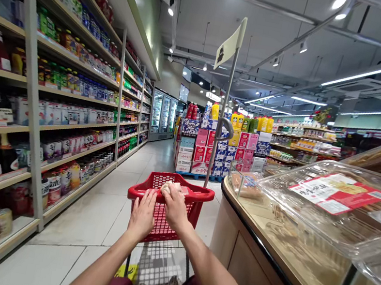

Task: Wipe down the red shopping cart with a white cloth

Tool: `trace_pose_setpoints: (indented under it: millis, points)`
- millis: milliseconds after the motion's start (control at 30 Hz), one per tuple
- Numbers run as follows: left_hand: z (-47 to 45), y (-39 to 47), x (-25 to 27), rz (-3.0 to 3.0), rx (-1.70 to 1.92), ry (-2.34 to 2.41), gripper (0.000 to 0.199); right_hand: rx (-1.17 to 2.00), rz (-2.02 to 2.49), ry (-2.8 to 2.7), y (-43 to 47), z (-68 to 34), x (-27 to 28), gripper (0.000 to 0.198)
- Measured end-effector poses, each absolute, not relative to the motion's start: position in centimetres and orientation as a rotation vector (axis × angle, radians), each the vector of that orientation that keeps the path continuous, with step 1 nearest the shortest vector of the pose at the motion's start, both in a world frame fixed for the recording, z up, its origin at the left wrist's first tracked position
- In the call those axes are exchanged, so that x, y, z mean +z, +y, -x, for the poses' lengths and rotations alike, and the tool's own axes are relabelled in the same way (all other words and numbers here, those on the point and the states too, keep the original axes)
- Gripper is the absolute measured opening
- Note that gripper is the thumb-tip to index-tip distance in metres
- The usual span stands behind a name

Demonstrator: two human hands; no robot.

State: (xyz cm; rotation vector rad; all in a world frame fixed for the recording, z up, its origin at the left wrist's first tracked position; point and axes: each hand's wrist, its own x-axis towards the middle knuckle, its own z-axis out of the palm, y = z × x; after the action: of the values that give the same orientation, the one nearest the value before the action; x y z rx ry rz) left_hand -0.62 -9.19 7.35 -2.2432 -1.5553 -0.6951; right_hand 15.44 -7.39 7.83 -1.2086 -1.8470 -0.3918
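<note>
A red plastic shopping cart stands right in front of me, its latticed basket above the tiled floor. My left hand lies on the near rim with fingers stretched out flat, holding nothing. Beside it, my right hand presses a crumpled whitish cloth against the cart's handle area; the palm hides part of it. A grey pole rises at the cart's right side, bearing a pale flag and a dark grey loop.
Shelves of bottles and cans line the left. Close on the right is a counter with clear plastic food boxes. Ahead are stacked drink cartons and glass-door fridges. Tiled floor runs between.
</note>
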Motion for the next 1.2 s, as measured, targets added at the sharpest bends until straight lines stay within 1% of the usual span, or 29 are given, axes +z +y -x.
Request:
trace_pose_setpoints:
  millis: [67,200,333,400,567,733,800,867,967,1033,1100,1200]
  points:
    - [0.9,-9.4,7.3,2.232,-0.692,-1.555,0.070,-0.365,1.192,-1.807,-7.2,-15.9,8.2,0.038]
    - [1.5,-9.5,6.4,2.175,-0.753,-1.526,0.071,-0.355,1.333,-1.581,-6.9,-16.9,8.2,0.036]
    - [1.9,-9.4,5.7,2.154,-0.785,-1.490,0.072,-0.452,1.153,-1.803,-7.1,-14.4,7.7,0.040]
    - [2.0,-9.6,5.7,2.179,-0.771,-1.484,0.073,-0.435,1.114,-1.873,-7.3,-14.2,7.9,0.038]
    - [2.1,-10.0,6.1,2.229,-0.745,-1.499,0.074,-0.363,1.394,-1.625,-8.0,-15.2,8.6,0.032]
    - [2.2,-10.4,6.4,2.249,-0.706,-1.507,0.072,-0.453,1.166,-1.895,-8.4,-12.0,8.4,0.035]
    - [2.2,-10.6,6.5,2.268,-0.705,-1.508,0.071,-0.409,1.209,-1.889,-8.4,-12.8,8.7,0.033]
    - [2.0,-10.9,6.5,2.284,-0.729,-1.514,0.070,-0.350,1.365,-1.761,-8.5,-14.7,9.0,0.033]
    - [1.2,-11.1,7.0,2.263,-0.837,-1.542,0.066,-0.287,1.478,-1.640,-8.8,-16.1,9.1,0.032]
    - [0.3,-10.9,7.9,2.215,-0.954,-1.572,0.060,-0.223,1.382,-1.706,-9.1,-15.1,9.1,0.032]
    - [-1.0,-10.4,9.1,2.218,-1.050,-1.577,0.055,-0.090,1.242,-1.748,-9.3,-13.5,9.3,0.037]
    - [-3.4,-9.3,10.8,2.382,-0.997,-1.531,0.050,0.118,1.125,-1.615,-9.1,-12.6,9.8,0.048]
